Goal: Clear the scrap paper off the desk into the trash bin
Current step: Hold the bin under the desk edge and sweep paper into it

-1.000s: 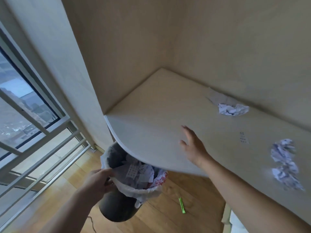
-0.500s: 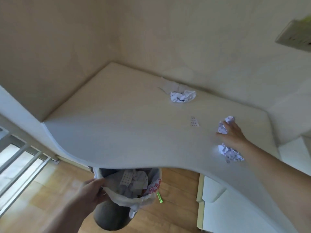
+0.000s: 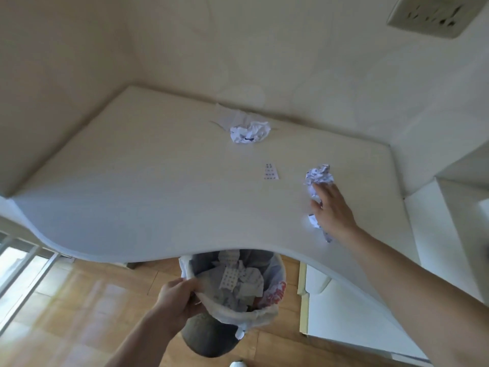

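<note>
My right hand (image 3: 332, 210) lies flat over crumpled white paper (image 3: 318, 176) on the right side of the pale desk (image 3: 158, 186), fingers spread; part of the paper is hidden under the palm. A second crumpled ball (image 3: 250, 131) sits near the back wall on a flat sheet. A small printed scrap (image 3: 270, 172) lies between them. My left hand (image 3: 176, 298) grips the rim of the trash bin (image 3: 275, 287), held just below the desk's front edge. The bin has a white liner and holds several paper scraps.
A wall socket (image 3: 434, 15) is on the wall at the upper right. White cabinets (image 3: 352, 308) stand under and beside the desk on the right. Wooden floor (image 3: 79, 313) lies below, with window rails (image 3: 18, 263) at the far left.
My right hand has reached from the desk's front edge to the crumpled paper on the right and now covers it. The view has swung right. My left hand has kept hold of the bin.
</note>
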